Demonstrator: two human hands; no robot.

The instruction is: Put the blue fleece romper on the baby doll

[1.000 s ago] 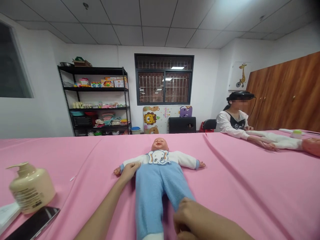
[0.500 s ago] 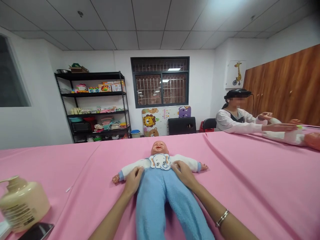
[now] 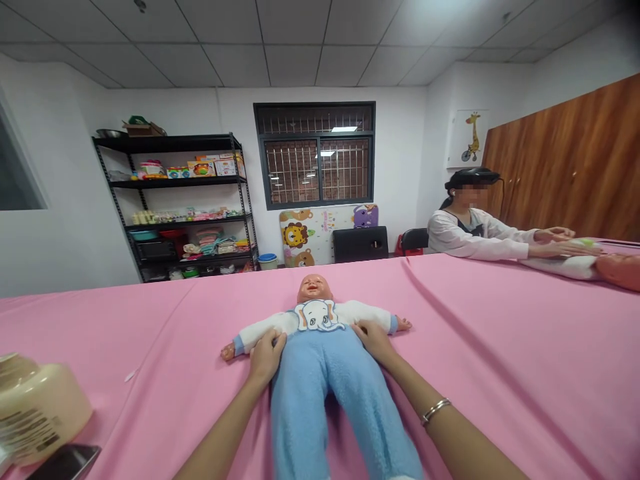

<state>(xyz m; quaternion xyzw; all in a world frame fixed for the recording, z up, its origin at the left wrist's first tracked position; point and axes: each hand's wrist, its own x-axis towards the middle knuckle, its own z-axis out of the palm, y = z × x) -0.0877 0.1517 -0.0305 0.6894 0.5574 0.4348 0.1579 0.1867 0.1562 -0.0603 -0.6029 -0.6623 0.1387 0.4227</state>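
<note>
A baby doll (image 3: 314,288) lies on its back on the pink-covered table (image 3: 500,360), head away from me and arms spread. It wears a fleece romper (image 3: 320,360) with white sleeves, blue legs and an elephant face on the chest. My left hand (image 3: 267,353) has its thumb and fingers closed on the romper's edge at the doll's side, below the white sleeve. On the opposite side, my right hand (image 3: 374,341), with a silver bangle on the wrist, pinches the cloth under the other sleeve. The fingertips are partly hidden.
A cream pump bottle (image 3: 45,410) and a dark phone (image 3: 67,463) lie at the near left. A small white piece (image 3: 131,375) rests on the cloth. Across the table at right, a person (image 3: 467,223) in a headset handles another doll (image 3: 617,270). Shelves (image 3: 180,180) stand behind.
My right hand has shifted slightly outward, away from the elephant face. My left hand stays at the doll's side. The view has tilted a little, and the other person's hands have moved.
</note>
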